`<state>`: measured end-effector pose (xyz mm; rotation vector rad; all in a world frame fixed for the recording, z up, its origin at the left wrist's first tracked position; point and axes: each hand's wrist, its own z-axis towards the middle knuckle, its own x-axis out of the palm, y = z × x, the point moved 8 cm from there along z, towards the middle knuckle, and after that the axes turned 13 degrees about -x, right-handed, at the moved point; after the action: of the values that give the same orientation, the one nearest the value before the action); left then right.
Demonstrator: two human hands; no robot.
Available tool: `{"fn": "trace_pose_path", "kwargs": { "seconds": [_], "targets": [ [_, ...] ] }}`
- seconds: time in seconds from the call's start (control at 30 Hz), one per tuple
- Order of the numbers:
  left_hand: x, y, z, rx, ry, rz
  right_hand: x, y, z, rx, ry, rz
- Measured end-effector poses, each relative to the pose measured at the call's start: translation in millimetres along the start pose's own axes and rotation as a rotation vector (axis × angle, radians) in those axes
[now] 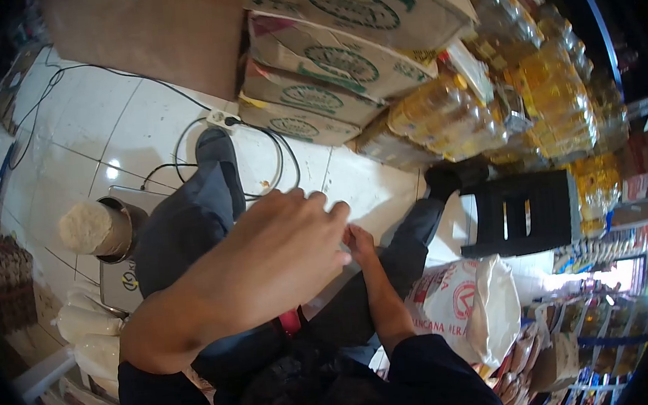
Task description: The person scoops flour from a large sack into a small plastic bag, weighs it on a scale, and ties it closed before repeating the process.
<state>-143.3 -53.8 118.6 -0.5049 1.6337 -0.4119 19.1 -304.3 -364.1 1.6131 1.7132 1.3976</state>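
Observation:
My left hand [291,224] is raised over my lap, back upward, with its fingers curled. Just beside it, my right hand [359,244] has its fingers bent toward the left one, partly hidden behind it. Whatever the two hands pinch, if anything, is too small or covered to make out. Below the left wrist a small red thing [291,323] shows against my dark clothes. Left of my leg, a round container [130,231] holding a pale, floury-looking mass [86,227] rests on a flat metal scale [117,283].
Printed cartons [313,66] are stacked ahead, beside packs of yellow oil bottles [447,117]. A black stool [523,213] and an open white sack [469,305] stand at right. Filled clear bags [86,320] lie at left. A black cable [283,160] loops across the tiles from a socket [222,119].

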Motion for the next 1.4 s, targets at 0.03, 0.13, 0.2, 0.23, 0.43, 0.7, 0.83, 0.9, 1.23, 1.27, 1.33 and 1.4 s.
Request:
{"fn": "trace_pose_path", "kwargs": {
  "seconds": [0.03,0.13,0.2,0.23,0.43,0.7,0.83,0.9,1.23,1.27,1.33,1.4],
  "targets": [
    [0,1,-3,0.021,-0.015,-0.005,8,14,-13,0.047,-0.114,-0.172],
    [-3,0,-16,0.075,-0.068,0.011,-17,3,-13,-0.007,-0.243,-0.286],
    [-2,-1,-22,0.103,-0.093,0.027,-38,-6,-8,0.009,-0.309,-0.441],
    [2,-1,-23,0.107,-0.095,0.035,-34,3,-14,-0.020,-0.308,-0.446],
    [4,2,-35,0.093,-0.162,-0.047,48,110,-83,-0.296,-0.203,-0.361],
    [-1,10,-43,-0.067,-0.188,0.024,167,279,-204,-0.743,-0.023,-0.442],
    [-3,23,-39,0.008,-0.096,0.053,206,362,-240,-0.927,-0.015,-0.669],
    [-4,28,-39,0.001,-0.080,0.039,242,393,-263,-1.024,0.149,-0.693],
    [28,35,-7,-0.010,-0.199,0.060,374,404,-322,-0.959,0.859,-1.732],
    [28,39,-7,-0.049,-0.129,0.059,363,397,-303,-0.926,0.899,-1.737],
    [26,41,-7,-0.106,-0.005,0.048,337,375,-258,-0.895,0.927,-1.675],
    [24,44,-7,-0.172,0.031,0.056,323,345,-227,-0.979,0.926,-1.710]
  ]
}}
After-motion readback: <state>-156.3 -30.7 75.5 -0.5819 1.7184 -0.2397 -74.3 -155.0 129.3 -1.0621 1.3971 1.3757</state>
